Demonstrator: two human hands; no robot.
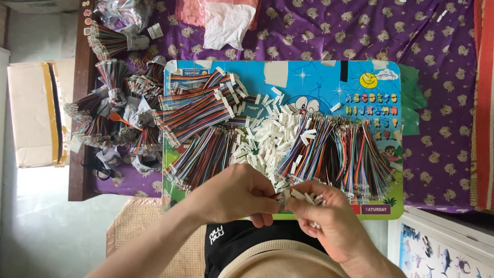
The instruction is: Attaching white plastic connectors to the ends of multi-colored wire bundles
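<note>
the left hand and the right hand meet at the 6 o'clock edge of the bright blue cartoon-printed lap board, which serves as the tabletop. the left grip is closed: thumb and forefinger pinch the tip of a short bundle of thin multicoloured wires. the right grip is closed too, fingertips pressing a small white plastic connector housing against that wire tip, with a few more white housings tucked in the curled fingers. the two hands touch at the pinch point.

at 12 o'clock from the hands lies a loose heap of white plastic connector housings, in the middle of the board. at 1 to 2 o'clock a fan of loose multicoloured wires with bare metal ends spreads out, touching the heap. at 10 to 11 o'clock lie rows of multicoloured wire sets already capped with white connectors. farther at 10 o'clock, off the board, tied bundles of coloured wires sit on the purple patterned cloth. a white plastic bag lies at 12 o'clock, well apart.
</note>
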